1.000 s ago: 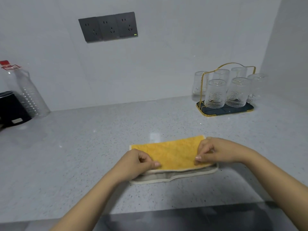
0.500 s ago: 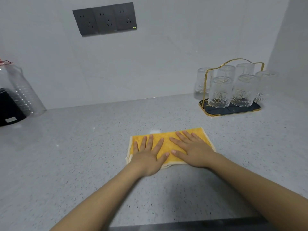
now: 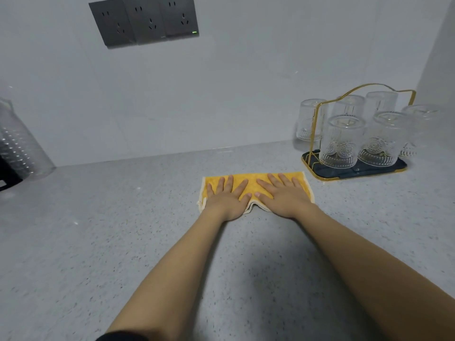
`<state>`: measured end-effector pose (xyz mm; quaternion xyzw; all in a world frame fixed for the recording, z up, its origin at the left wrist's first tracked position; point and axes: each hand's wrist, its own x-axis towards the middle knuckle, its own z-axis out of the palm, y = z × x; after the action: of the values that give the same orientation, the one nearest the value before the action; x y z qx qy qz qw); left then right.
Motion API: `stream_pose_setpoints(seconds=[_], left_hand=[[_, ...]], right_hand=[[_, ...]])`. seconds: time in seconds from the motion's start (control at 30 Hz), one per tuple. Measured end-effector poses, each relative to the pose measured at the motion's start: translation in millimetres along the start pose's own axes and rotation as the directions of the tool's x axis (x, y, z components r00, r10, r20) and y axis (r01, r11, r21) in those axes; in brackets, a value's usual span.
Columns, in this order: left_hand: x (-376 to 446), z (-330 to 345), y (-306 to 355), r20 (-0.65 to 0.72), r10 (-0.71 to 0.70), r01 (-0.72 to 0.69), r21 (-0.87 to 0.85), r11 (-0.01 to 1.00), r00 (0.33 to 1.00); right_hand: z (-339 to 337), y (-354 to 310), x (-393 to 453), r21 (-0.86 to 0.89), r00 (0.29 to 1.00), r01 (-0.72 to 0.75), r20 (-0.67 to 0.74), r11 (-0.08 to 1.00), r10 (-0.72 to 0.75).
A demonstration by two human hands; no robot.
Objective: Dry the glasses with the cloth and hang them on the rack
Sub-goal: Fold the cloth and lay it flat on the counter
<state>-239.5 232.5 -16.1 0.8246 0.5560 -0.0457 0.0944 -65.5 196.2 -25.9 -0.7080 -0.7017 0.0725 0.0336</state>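
A folded yellow cloth point(image 3: 251, 180) with a cream border lies flat on the grey speckled counter. My left hand point(image 3: 227, 198) presses on its left half with fingers straight and spread. My right hand point(image 3: 283, 193) lies flat on its right half the same way. At the back right stands a gold wire rack point(image 3: 320, 124) on a dark tray point(image 3: 398, 167), with several clear patterned glasses point(image 3: 341, 143) upside down on it. The rack is well clear of both hands.
A dark triple wall socket point(image 3: 145, 20) is on the back wall. A clear plastic bottle point(image 3: 19, 148) and a black object point(image 3: 5, 175) stand at the far left. The right wall closes in behind the rack.
One second ago both hands pinched the cloth's folded edge. They then flattened on it, and the cloth and hands now lie farther from me, closer to the back wall.
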Motion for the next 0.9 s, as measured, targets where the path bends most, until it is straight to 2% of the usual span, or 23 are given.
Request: stream_pose_setpoints(seconds=[0.2,0.47,0.67,0.9], left_hand=[[-21,11,25,0.006,0.088,-0.088,0.018,0.996,0.996],[-111,35,49,0.004,0.170,-0.170,0.031,0.985,0.986],[-179,44,13,-0.003,0.140,-0.140,0.021,0.990,0.990],[-235,47,-43,-0.013,0.041,-0.041,0.014,0.999,0.999]], right_hand=[[3,20,-33,-0.007,0.997,-0.076,-0.009,0.997,0.076],[13,18,-139,-0.031,0.996,-0.094,-0.006,0.995,0.094],[22,-33,-186,-0.030,1.000,-0.015,0.018,0.999,0.016],[30,-95,-203,-0.025,0.989,0.141,0.046,0.990,-0.139]])
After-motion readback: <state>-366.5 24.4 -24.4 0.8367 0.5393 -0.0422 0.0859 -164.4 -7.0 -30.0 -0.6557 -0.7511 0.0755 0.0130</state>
